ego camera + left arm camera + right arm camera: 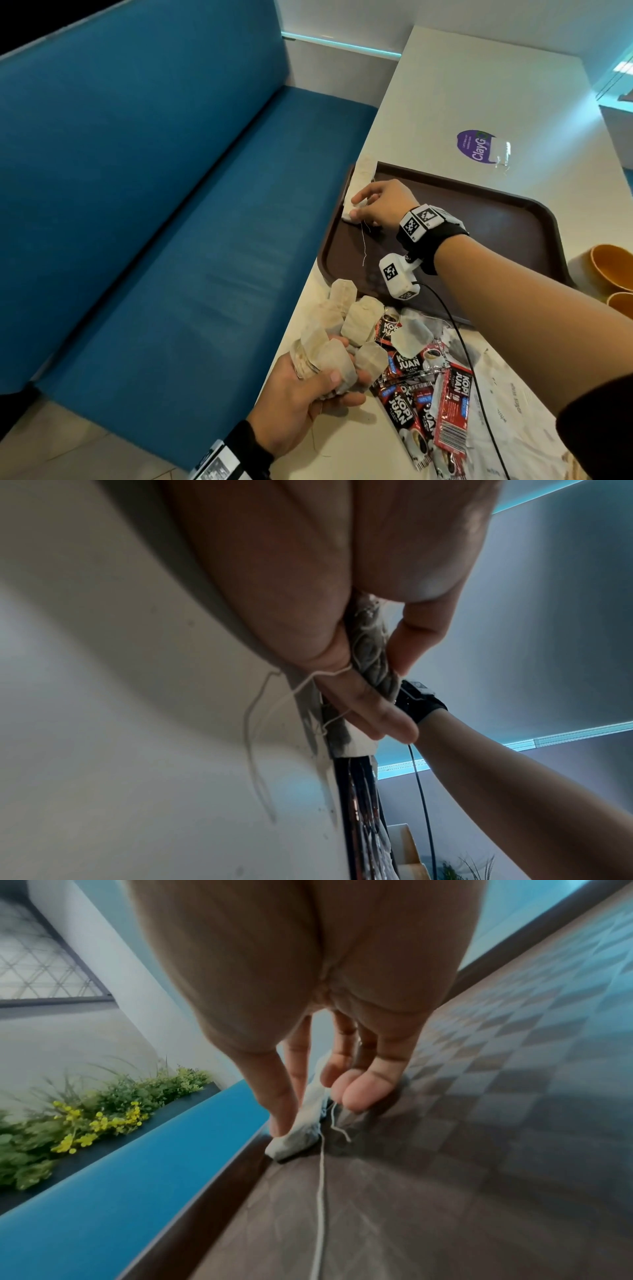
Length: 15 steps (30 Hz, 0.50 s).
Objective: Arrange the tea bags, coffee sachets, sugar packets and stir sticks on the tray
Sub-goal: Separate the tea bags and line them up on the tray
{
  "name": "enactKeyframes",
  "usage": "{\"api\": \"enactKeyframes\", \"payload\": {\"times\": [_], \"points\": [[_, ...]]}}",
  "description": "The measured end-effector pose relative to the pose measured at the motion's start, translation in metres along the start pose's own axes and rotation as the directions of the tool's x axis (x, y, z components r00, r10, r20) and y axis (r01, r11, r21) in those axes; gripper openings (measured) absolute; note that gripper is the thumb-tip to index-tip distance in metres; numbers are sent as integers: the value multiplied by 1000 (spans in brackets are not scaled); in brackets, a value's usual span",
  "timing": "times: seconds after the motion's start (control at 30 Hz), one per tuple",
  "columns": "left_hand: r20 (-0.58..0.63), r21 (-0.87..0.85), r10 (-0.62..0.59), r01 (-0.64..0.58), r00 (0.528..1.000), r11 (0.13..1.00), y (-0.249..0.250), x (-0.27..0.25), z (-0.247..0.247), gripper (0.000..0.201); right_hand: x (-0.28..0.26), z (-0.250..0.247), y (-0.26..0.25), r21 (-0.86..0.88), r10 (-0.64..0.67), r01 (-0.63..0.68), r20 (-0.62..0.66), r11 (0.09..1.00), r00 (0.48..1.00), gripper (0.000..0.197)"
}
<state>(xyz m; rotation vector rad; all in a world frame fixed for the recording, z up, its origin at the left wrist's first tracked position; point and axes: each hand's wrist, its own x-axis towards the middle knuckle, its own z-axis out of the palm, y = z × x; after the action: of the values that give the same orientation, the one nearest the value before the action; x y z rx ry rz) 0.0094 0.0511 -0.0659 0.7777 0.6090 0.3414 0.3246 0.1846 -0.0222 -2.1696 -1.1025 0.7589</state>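
Observation:
A dark brown tray [479, 219] lies on the pale table. My right hand [356, 207] reaches to the tray's far left rim and pinches a tea bag [348, 216] between thumb and index finger; its string [363, 246] trails across the tray. In the right wrist view the tea bag [291, 1141] rests against the rim under my right hand [301, 1112]. More tea bags [363, 169] lie further along that rim. My left hand [329, 383] grips a bunch of tea bags [322, 346] near the table's edge, also visible as the tea bags [369, 647]. Red-and-black coffee sachets [424, 394] and white sugar packets [507, 394] lie heaped in front of the tray.
A blue cushioned bench [171, 240] runs along the table's left side. Two orange cups [609, 267] stand right of the tray. A purple sticker [474, 145] sits on the table beyond it. The wrist camera's black cable [462, 342] crosses the sachets.

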Motion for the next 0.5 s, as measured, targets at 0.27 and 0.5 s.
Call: {"api": "enactKeyframes", "payload": {"times": [0.27,0.5], "points": [[-7,-11,15,-15,1000,1000,0,-1,1,53,0,-1,-8,-125,-31,35,33,992,999,23],[-28,41,60,-58,998,997,2,-4,8,30,-38,-21,-15,63,-56,59,-37,996,998,16]]}}
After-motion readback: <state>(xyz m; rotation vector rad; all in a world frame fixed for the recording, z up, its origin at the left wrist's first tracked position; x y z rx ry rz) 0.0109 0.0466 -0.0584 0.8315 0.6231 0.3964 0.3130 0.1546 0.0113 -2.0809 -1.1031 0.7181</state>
